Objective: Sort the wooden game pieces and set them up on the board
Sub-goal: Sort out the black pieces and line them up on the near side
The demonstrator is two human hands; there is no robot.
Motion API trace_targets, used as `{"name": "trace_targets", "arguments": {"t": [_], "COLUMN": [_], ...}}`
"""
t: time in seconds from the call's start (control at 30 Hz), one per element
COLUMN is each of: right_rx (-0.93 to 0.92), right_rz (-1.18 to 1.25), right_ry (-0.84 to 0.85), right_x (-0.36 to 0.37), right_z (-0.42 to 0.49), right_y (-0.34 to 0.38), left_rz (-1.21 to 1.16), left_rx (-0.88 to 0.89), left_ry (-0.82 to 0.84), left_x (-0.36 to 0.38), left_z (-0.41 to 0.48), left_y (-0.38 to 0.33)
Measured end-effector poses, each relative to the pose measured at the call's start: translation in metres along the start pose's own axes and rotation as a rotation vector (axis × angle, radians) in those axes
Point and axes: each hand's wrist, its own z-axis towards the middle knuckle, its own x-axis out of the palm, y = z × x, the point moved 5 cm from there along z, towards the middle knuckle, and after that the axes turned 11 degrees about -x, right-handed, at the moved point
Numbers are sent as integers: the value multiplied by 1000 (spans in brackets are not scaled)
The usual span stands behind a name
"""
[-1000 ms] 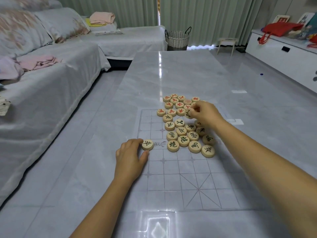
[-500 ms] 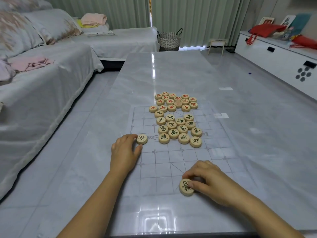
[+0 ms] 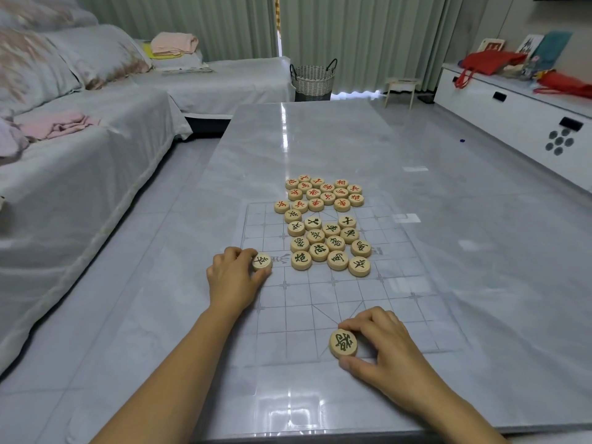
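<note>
A faint grid board (image 3: 320, 302) lies on the glossy grey table. Round wooden pieces sit in a heap: several with red characters (image 3: 323, 193) at the far end, several with dark green characters (image 3: 330, 245) nearer to me. My right hand (image 3: 384, 344) pinches a dark-marked piece (image 3: 343, 343) flat on the board's near edge line. My left hand (image 3: 232, 280) rests on the board's left side, fingers and thumb around another dark-marked piece (image 3: 261, 261) at the middle row.
A covered sofa (image 3: 64, 161) runs along the left of the table (image 3: 320, 139). A wicker basket (image 3: 314, 80) and small stool (image 3: 402, 88) stand beyond the far end. A white cabinet (image 3: 519, 113) with red bags is at the right.
My right hand took a dark-marked piece from the heap and brought it down to the board's near edge, where it now rests. My left hand stayed on its piece.
</note>
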Motion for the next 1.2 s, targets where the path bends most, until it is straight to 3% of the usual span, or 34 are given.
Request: {"name": "trace_targets", "arguments": {"t": [0.1, 0.27, 0.37, 0.43, 0.53, 0.63, 0.97, 1.2], "right_rx": [3, 3, 64, 112, 163, 238, 433, 538], "right_rz": [3, 15, 156, 222, 57, -66, -185, -171], "right_ry": [3, 45, 70, -21, -208, -252, -13, -64], "right_x": [0, 1, -5, -18, -47, -66, -64, -75], "right_z": [-1, -2, 1, 13, 53, 107, 200, 196], "right_y": [-1, 0, 1, -5, -27, -55, -94, -115], "left_rz": [-48, -85, -116, -159, -163, -177, -243, -276], "left_rx": [3, 181, 200, 199, 206, 216, 225, 195], "left_ry": [56, 139, 165, 135, 96, 84, 32, 31], "left_x": [0, 6, 8, 7, 9, 10, 10, 11], "left_z": [-6, -41, -54, -56, -58, -59, -55, -51], "left_y": [-5, -9, -7, -5, -4, -4, -2, 1]}}
